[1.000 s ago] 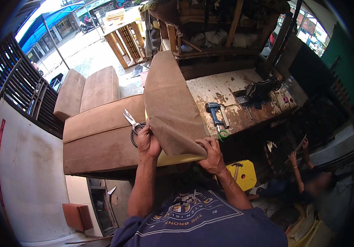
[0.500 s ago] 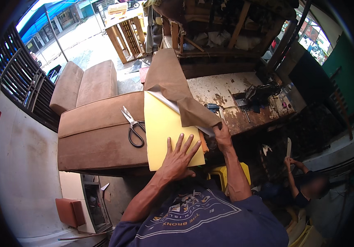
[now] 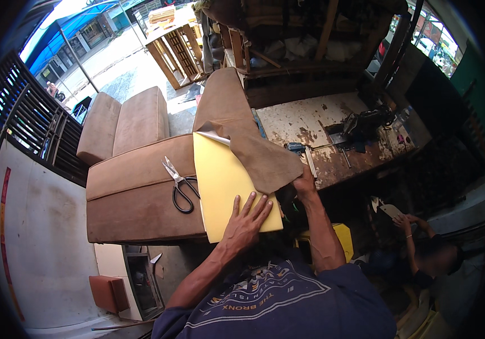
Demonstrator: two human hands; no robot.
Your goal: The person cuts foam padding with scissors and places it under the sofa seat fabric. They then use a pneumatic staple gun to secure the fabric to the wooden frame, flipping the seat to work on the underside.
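Note:
My left hand [image 3: 246, 220] lies flat with its fingers spread on the lower part of a yellow foam sheet [image 3: 220, 178]. A corner of brown fabric [image 3: 262, 161] is gripped in my right hand [image 3: 306, 183], its fingertips partly hidden. The fabric lies over the right side of the foam, and its pale underside shows at a fold near the top. Beneath the foam is a long brown upholstered cushion [image 3: 141, 206]. Black-handled scissors [image 3: 179, 189] rest on that cushion, left of the foam, blades pointing away from me.
A sewing machine [image 3: 361, 127] stands on a worn worktable [image 3: 299, 121] at the right. Two brown cushions [image 3: 141, 121] are at the back left. A wooden frame [image 3: 177, 53] stands beyond. At the lower right, another person [image 3: 417, 243] holds a pale flat piece.
The fabric has come down flatter over the foam's right side, covering more near my left fingertips. My right hand has shifted slightly down, still holding the corner. The view has turned a little.

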